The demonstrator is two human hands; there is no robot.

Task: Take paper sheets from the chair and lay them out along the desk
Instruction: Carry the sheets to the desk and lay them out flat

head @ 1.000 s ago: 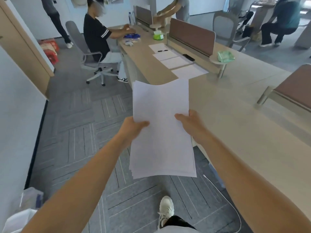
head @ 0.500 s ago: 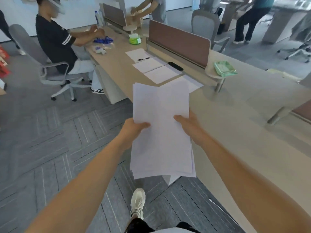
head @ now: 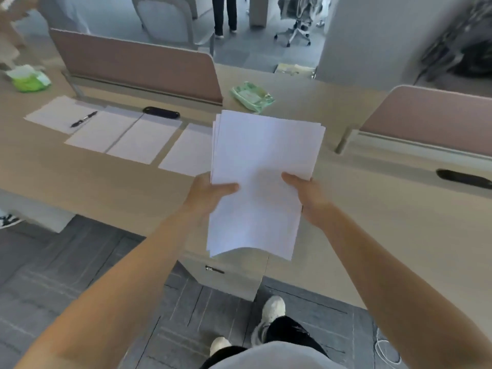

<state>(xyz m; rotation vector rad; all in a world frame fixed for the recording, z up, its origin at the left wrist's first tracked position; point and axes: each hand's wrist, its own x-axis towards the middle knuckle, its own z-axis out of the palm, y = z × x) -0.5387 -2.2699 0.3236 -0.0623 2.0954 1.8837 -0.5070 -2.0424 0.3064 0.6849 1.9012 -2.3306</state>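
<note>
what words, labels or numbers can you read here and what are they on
No text in this view can be read.
On the paper stack: no legible print.
On the sheets laid on the desk: nothing visible; they look blank.
On the green packet by the divider: a pale label, too blurred to read.
On the green pack at far left: blurred, unreadable.

You're in an open-plan office, no question. One long pale desk with padded dividers splitting it into workstations, and oval cable ports cut into the top. Grey carpet tiles underfoot, a swivel chair on casters out back, a drawer unit under the desk. Sheets and a pen lying out, plus the stack you're holding, fit too.
</note>
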